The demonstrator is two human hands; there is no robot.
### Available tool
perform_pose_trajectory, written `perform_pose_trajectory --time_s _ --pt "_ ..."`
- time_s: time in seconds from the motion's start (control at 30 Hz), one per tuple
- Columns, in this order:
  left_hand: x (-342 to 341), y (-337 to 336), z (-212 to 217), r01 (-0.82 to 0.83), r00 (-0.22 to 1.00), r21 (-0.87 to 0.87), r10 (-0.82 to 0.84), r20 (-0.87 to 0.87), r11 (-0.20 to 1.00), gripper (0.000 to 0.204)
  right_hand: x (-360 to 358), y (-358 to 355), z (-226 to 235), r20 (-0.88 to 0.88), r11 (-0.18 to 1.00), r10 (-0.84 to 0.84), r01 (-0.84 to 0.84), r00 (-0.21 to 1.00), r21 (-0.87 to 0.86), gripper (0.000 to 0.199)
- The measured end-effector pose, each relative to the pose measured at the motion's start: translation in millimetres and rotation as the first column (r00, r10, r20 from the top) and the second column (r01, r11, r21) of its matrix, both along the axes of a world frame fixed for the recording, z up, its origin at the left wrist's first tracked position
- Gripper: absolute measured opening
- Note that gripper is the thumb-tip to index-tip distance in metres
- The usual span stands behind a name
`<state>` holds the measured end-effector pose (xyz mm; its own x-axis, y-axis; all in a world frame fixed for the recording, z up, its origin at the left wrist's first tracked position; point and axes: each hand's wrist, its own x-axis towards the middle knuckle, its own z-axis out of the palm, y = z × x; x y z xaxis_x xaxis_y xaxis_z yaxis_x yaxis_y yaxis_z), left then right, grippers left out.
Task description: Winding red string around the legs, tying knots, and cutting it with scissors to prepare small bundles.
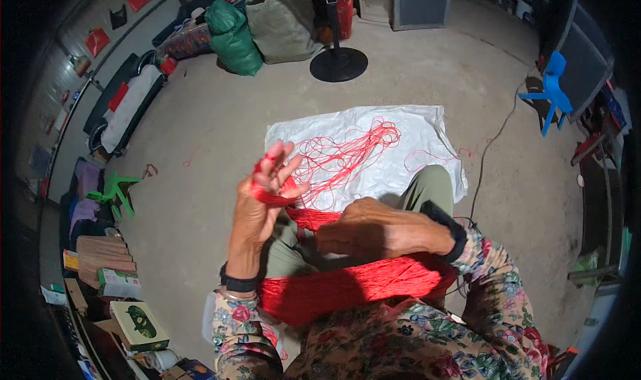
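Note:
My left hand (pixel 257 196) is raised in front of my lap, its palm turned inward and fingers partly bent. Red cord (pixel 270 198) is wrapped around that palm and fingers. My right hand (pixel 364 223) is curled closed over my lap, back of the hand up, its fingertips hidden underneath. Beside those hidden fingers shows a bundle of red strands (pixel 312 218). A thick red skein (pixel 360 283) lies across my lap under both forearms. Loose loops of red cord (pixel 354 156) spread over a white sheet (pixel 417 123) on the floor ahead.
A black fan base (pixel 338 65) stands beyond the sheet, near a green sack (pixel 232 39) and a grey sack (pixel 280 23). Small chairs, one green (pixel 115 193) and one blue (pixel 553 89), stand at either side. Boxes (pixel 140 325) line the lower left; a cable (pixel 497 136) crosses the floor.

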<state>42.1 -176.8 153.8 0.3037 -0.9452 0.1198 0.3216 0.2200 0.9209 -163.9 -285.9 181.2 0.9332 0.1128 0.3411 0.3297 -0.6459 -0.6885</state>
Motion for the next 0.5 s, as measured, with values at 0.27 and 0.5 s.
perform_pose_trajectory --time_s 0.27,0.5 --pt "-48.9 45.2 -30.7 0.162 0.982 0.275 -0.182 0.051 0.948 0.051 44.7 -55.2 30.7 0.070 0.994 0.020 -0.028 0.997 0.106 0.024" --pt "-32.4 28.1 52.5 0.092 0.989 -0.095 -0.080 0.124 0.991 0.057 24.8 -14.7 -57.1 0.023 0.931 0.121 -0.122 0.992 0.344 0.017"
